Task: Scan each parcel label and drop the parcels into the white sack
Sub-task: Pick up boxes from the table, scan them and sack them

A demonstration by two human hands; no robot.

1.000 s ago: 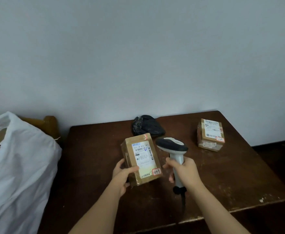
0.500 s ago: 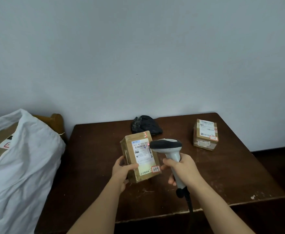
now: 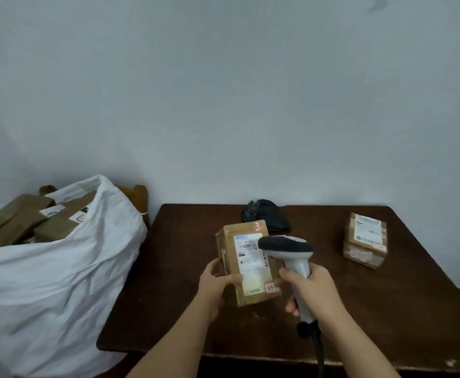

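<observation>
Pale blank wall rose behind a dark wooden table (image 3: 185,296), my landmark. Over its middle, my left hand (image 3: 215,285) curled round the near left edge of a brown cardboard parcel (image 3: 246,261), label facing me. Just right of it, my right hand (image 3: 309,289) clamped the grip of a grey handheld barcode scanner (image 3: 288,257), its dark head over the label's right side. A second labelled parcel (image 3: 365,240) lay at the table's far right, a crumpled black bag (image 3: 267,218) at its back edge. Left of the table stood the white sack (image 3: 60,276), with boxes inside.

I judged the scanner so close it might miss the barcode, and the parcel's one-handed hold might slip.

Print was too blurred to read; a red-bordered sticker seemed to begin "34".
</observation>
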